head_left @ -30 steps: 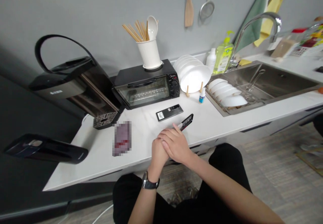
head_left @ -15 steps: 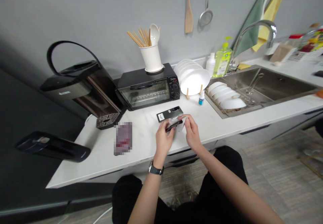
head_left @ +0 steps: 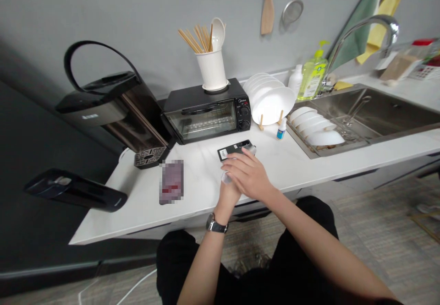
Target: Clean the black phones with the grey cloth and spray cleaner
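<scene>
My right hand [head_left: 248, 173] lies across the top of my left hand [head_left: 231, 194], its fingers stretched and pressed close over it. A crumpled white wipe [head_left: 226, 177] shows between the hands on the left side, and my right hand presses on it. The slim black object seen in my left hand earlier is now covered by my right hand. Just behind the hands, a flat black phone-like device [head_left: 234, 149] with a white label lies on the counter, partly hidden by fingers. A small white bottle with a blue label [head_left: 281, 130] stands to the right.
On the white counter [head_left: 199, 177] lies a blurred-out flat item [head_left: 172, 182]. A dark drinks machine [head_left: 120, 112], a black bottle [head_left: 75, 190] and a toaster oven [head_left: 208, 115] stand around. Right are racked plates [head_left: 275, 105], a sink [head_left: 398, 112] with bowls [head_left: 325, 138], and soap [head_left: 312, 78].
My right hand has moved left, from holding the wipe's edge to lying over my left hand. The slim black object has gone out of sight beneath it. The view has shifted slightly.
</scene>
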`<state>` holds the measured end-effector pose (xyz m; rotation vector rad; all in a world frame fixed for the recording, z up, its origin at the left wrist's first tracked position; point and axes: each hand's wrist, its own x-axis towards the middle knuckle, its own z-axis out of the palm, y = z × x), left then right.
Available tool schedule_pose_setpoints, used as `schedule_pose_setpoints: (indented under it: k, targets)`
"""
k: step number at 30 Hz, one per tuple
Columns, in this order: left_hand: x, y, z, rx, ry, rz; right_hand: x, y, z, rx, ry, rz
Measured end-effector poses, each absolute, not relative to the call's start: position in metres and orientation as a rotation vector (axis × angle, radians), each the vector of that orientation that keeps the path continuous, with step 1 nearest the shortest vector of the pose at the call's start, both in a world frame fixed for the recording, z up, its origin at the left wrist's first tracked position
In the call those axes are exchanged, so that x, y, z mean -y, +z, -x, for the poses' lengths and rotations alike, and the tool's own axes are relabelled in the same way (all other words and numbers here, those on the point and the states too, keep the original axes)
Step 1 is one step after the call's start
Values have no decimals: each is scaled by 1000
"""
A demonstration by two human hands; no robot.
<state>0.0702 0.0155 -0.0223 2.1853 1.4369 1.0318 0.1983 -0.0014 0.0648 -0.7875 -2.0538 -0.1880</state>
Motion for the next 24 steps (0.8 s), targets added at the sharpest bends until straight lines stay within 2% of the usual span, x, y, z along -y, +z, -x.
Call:
schedule_pose_setpoints:
  k: [4,11,14,20,24]
  targets:
    - [-18,-17,-66,-1458,823,-2294,-9,67,-217,1974,-236,902]
    - [-13,-6,-67,-1434,827,-2290,-10,81,-225,1710,148,1238]
    - [-12,-9,-68,-1488,803,-2282,-1,86,-214,1738,75,1224]
    - [-14,-19,-66,-1540,804,-2309,5,85,-205,2119,-196,892]
    - [-14,-15,-66,-1518,711,-2398,-5,78,-216,2040,-185,937]
